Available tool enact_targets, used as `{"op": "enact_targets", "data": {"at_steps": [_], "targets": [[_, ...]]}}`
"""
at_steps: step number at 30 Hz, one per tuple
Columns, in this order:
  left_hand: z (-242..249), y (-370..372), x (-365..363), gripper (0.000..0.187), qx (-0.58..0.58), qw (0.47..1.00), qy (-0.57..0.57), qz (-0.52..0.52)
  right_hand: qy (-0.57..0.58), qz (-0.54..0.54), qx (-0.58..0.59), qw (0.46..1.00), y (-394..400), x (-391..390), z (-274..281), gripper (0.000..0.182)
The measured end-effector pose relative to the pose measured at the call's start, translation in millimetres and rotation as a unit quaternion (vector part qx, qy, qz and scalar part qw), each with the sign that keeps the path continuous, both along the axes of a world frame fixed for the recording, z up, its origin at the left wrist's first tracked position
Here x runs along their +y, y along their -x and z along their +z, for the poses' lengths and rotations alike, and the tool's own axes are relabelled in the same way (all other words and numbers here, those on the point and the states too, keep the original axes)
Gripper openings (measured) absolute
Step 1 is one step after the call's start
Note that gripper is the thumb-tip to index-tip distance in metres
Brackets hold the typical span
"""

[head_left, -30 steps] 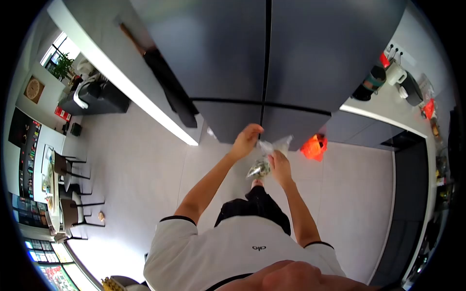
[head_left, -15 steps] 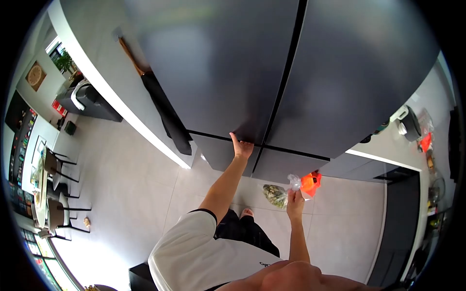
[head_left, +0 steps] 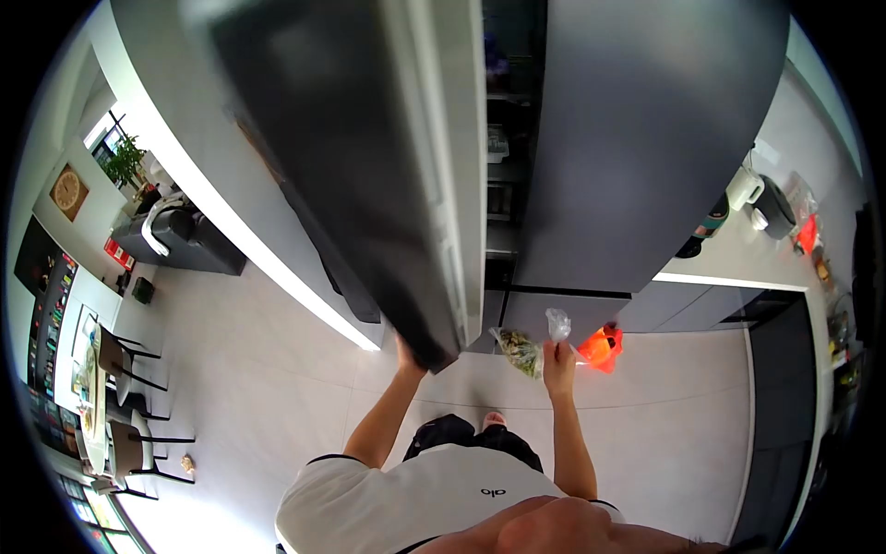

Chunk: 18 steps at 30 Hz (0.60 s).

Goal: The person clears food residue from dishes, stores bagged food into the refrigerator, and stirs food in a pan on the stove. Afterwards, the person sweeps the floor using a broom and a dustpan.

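The left door (head_left: 332,166) of a dark grey refrigerator is swung partly out, its pale inner side facing right. At the door's lower end is my left hand (head_left: 409,358), gripping it, with most of its fingers hidden behind the door. My right hand (head_left: 558,365) is closed around the gathered neck of a clear plastic bag (head_left: 520,353) with greenish, leafy-looking contents. An orange plastic bag (head_left: 601,348) hangs at the same hand, on its right side. Dark shelves (head_left: 499,166) with some items show through the opening. The right refrigerator door (head_left: 646,138) is closed.
To the right runs a counter (head_left: 729,268) with a kettle (head_left: 744,188) and other items. A white-edged wall panel (head_left: 277,258) stands left of the open door. Chairs (head_left: 125,443) and a table are at the far left; pale floor tiles (head_left: 277,397) lie below.
The left refrigerator door has swung open toward me and left, exposing the inside. My left hand has moved left and down with it. My right hand still holds the bags, nearly in place.
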State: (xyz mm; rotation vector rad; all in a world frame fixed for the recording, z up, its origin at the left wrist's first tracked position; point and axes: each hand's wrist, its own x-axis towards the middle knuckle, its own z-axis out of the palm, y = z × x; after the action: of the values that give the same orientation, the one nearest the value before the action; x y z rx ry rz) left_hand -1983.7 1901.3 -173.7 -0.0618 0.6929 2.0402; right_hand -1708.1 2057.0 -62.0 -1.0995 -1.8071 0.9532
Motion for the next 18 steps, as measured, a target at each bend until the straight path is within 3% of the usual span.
{"op": "enact_targets", "data": {"at_steps": [3,9,18], "targets": [[3,17,-52,0.083,0.057,0.998,-0.027,0.017,0.034,-0.014,0.001,0.999,12,-14,-19,0.029],[58,103,-148,0.080,0.122,0.986,-0.058,0.100,0.055,-0.063,0.028,0.996,73,-91,-14,0.032],[59,158,-173,0.077,0.117,0.988,-0.064,0.077,0.112,-0.079,0.051,0.989,107,-163,-25,0.029]]}}
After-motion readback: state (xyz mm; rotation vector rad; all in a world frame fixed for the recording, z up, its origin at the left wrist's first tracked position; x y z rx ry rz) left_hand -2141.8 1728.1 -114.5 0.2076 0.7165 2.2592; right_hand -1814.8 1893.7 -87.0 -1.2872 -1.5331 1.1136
